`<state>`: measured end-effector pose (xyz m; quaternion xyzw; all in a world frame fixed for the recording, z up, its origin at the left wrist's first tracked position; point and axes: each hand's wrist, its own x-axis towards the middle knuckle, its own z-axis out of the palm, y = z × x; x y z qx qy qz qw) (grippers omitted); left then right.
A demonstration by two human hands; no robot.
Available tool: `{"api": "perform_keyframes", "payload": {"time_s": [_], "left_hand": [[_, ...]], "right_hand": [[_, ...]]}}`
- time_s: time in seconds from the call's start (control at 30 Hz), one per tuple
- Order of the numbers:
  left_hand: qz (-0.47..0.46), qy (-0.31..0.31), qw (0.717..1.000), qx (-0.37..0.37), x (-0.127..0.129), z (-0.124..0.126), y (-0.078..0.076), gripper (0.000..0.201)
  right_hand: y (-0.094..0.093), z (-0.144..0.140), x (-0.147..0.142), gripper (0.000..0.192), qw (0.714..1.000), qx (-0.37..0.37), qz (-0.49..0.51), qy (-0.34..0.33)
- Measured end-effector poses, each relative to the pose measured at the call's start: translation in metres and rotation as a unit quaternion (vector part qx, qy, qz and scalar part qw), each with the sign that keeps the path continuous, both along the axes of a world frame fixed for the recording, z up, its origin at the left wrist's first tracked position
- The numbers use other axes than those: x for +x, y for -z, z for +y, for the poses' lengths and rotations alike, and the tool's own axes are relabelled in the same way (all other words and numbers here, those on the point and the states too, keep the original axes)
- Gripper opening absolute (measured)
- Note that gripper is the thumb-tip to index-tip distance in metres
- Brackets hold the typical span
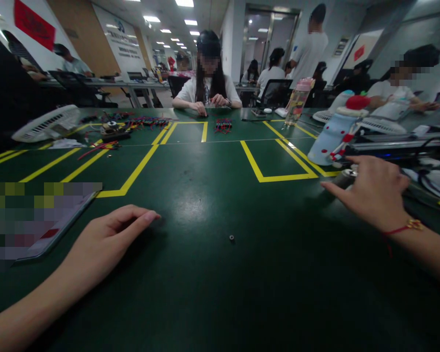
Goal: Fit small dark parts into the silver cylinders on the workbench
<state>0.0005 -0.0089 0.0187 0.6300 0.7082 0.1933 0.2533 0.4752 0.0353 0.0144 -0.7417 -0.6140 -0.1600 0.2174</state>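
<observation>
My left hand [108, 232] rests on the dark green table [212, 274], fingers together and pointing right, holding nothing. My right hand [372, 190] reaches to the right side, its fingers over a small silver metal object [346, 175] at the table's edge; whether it grips it I cannot tell. A red string bracelet circles that wrist. A tiny dark ring-shaped part [231, 238] lies alone on the table between the two hands.
Yellow tape lines [275, 177] mark boxes on the table. A phone or card [55, 230] lies at the left. A pale blue bottle with red cap [335, 132], a white fan [46, 123], and wire bundles [223, 125] sit further away. A person sits opposite; others work behind.
</observation>
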Motion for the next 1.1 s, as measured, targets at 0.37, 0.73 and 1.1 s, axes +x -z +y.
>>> {"api": "perform_keyframes", "payload": {"time_s": [0.37, 0.73, 1.1], "left_hand": [[-0.002, 0.02, 1.0, 0.017, 0.003, 0.0, -0.002, 0.041], [-0.01, 0.019, 0.999, 0.028, -0.006, 0.005, 0.012, 0.047], [0.002, 0.019, 1.0, 0.01, -0.008, 0.001, 0.01, 0.045]], "right_hand": [[0.002, -0.04, -0.182, 0.024, 0.869, -0.213, 0.088, -0.438], [-0.039, 0.002, -0.015, 0.029, 0.979, 0.061, 0.17, -0.092], [-0.024, 0.009, 0.032, 0.028, 0.981, -0.028, 0.186, 0.042]]}}
